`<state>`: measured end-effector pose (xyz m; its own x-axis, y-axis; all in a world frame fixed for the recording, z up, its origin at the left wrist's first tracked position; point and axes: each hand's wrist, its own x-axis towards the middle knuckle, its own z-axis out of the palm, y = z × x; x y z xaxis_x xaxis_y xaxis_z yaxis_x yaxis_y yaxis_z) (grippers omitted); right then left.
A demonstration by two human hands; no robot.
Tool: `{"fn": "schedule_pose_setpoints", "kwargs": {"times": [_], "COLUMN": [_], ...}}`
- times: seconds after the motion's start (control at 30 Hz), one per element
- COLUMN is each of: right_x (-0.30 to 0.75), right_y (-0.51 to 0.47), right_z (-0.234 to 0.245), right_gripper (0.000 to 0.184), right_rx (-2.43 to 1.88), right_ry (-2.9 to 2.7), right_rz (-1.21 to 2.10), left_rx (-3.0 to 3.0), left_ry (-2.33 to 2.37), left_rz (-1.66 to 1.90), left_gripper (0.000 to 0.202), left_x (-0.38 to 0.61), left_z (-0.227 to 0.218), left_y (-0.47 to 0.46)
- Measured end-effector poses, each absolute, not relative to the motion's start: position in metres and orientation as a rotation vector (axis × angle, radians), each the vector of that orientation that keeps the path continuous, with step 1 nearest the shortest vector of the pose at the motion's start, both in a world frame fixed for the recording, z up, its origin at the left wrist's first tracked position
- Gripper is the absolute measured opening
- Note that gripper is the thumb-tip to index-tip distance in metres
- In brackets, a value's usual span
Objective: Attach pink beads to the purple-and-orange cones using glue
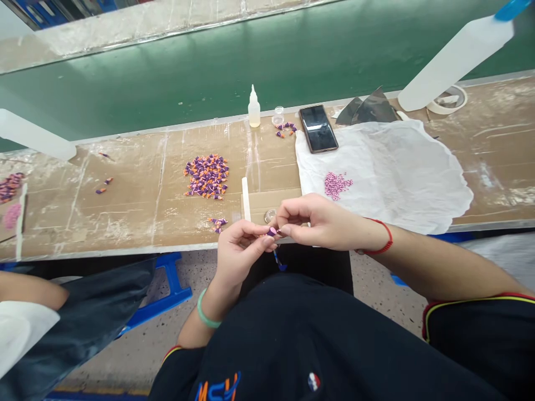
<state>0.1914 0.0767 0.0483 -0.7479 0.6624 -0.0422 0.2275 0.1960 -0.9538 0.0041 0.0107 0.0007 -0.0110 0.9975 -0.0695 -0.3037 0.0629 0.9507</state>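
— Brown cardboard covers the long workbench (125, 209) before us. What do we find at our hands?

— We see the left hand (240, 250) and right hand (321, 224) meeting at the bench's near edge, above the lap. Their fingertips (264, 240) are pressed together, clamped on one small purple piece (272, 231).

— What lies around them?

— Just beyond the hands lies a white stick (246, 199). Farther left, we find a heap of purple-and-orange pieces (207, 176). To the right, pink beads (336, 185) sit on a white cloth (388, 172). Along the far edge stand a squeeze bottle (253, 108) and a black phone (318, 129).

— Is anyone beside us?

— Yes, another person's forearm (29, 291) reaches in at the left edge, near a dark plastic sheet (75, 328).
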Motion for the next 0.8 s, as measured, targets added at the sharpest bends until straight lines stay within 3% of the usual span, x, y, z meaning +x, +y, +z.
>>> {"fn": "schedule_pose_setpoints", "kwargs": {"times": [0.8], "right_x": [0.1889], "right_y": [0.0686], "right_z": [0.0518], "right_gripper": [0.009], "right_rx": [-0.839], "right_ry": [-2.175], "right_rz": [1.377], "left_rx": [0.936], "left_ry": [1.099], "left_rz": [1.31], "left_gripper": [0.03], "left_x": [0.0102], "left_z": [0.003], "left_y": [0.0073]}}
